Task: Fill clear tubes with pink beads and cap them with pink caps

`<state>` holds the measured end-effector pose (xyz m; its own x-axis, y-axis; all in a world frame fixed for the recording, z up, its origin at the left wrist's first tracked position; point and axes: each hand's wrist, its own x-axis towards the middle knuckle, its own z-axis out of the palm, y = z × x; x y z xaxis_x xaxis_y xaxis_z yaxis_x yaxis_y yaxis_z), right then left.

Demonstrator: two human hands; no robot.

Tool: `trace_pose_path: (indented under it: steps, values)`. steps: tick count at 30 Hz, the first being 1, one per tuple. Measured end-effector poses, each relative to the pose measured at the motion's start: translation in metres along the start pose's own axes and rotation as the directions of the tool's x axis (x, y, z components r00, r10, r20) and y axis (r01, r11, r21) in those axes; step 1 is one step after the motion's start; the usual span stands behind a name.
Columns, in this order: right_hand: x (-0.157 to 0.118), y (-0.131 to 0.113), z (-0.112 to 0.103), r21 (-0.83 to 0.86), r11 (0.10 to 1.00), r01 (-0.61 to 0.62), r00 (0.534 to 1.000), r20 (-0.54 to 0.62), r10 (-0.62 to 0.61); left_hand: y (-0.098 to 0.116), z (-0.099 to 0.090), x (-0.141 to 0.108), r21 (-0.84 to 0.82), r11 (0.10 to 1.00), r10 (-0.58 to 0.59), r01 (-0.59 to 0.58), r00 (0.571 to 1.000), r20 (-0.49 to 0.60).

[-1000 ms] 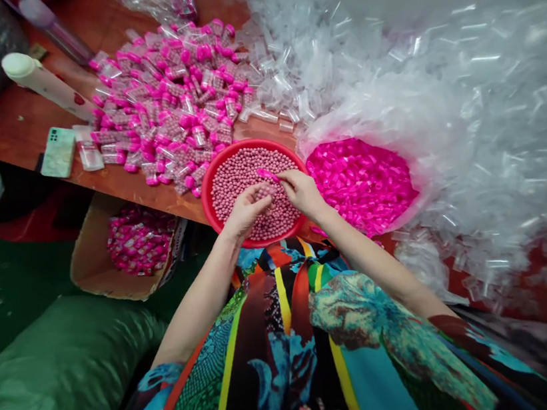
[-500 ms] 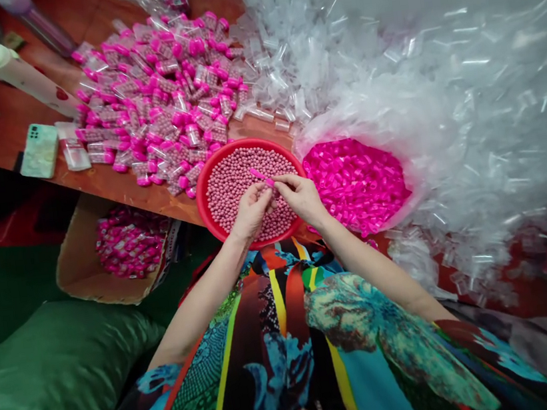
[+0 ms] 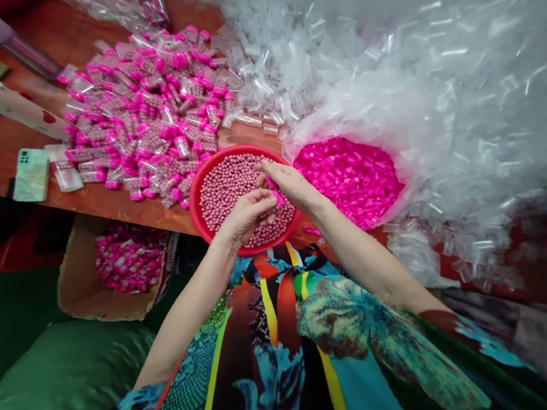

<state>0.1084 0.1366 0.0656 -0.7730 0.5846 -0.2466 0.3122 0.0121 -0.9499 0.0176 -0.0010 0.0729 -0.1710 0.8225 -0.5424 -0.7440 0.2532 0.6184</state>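
Glossy pink plastic caps.

There are one red bowl, one phone, one cardboard box (pink-capped tubes: uncountable).

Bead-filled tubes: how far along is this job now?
Apparently done: the heap of pink-capped, bead-filled tubes. In hand: a pink plastic piece between the left hand and right hand, over the red bowl. Apparently left: that bowl's pink beads, the bagged pink caps and many loose clear tubes.
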Motion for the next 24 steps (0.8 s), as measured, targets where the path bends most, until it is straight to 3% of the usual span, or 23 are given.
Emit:
trace_pose_path:
  steps: [2,4,8,11,13,17,19,24]
  values:
    - [0.001,-0.001,-0.004,0.044,0.999,0.010,0.999,0.030,-0.012,0.001,-0.002,-0.001,-0.016,1.000,-0.005,0.004,1.000,-0.024]
    - [-0.009,-0.002,-0.005,0.024,0.994,0.106,0.994,0.012,-0.106,0.002,-0.003,-0.001,-0.068,0.997,0.026,-0.030,0.997,-0.067]
    - [-0.041,0.000,0.003,-0.202,0.919,0.338,0.940,0.116,-0.320,0.001,0.003,-0.003,-0.215,0.970,0.078,-0.111,0.985,-0.154]
    - [-0.055,0.004,0.012,-0.342,0.871,0.354,0.935,0.111,-0.336,-0.002,0.011,-0.007,-0.267,0.959,0.047,-0.095,0.982,-0.181]
    - [-0.056,0.005,0.017,-0.370,0.847,0.382,0.922,0.097,-0.374,-0.005,0.015,-0.011,-0.277,0.957,0.037,-0.089,0.981,-0.188]
    - [-0.043,0.001,0.029,-0.402,0.751,0.523,0.848,0.156,-0.507,-0.009,0.009,-0.020,-0.264,0.955,0.068,-0.134,0.968,-0.243]
    - [-0.034,-0.001,0.041,-0.450,0.714,0.537,0.842,0.232,-0.487,-0.011,-0.003,-0.024,-0.235,0.955,0.106,-0.183,0.946,-0.306]
    - [-0.023,0.002,0.070,-0.661,0.592,0.460,0.886,0.385,-0.258,-0.026,-0.043,-0.035,-0.099,0.968,0.165,-0.230,0.883,-0.439]
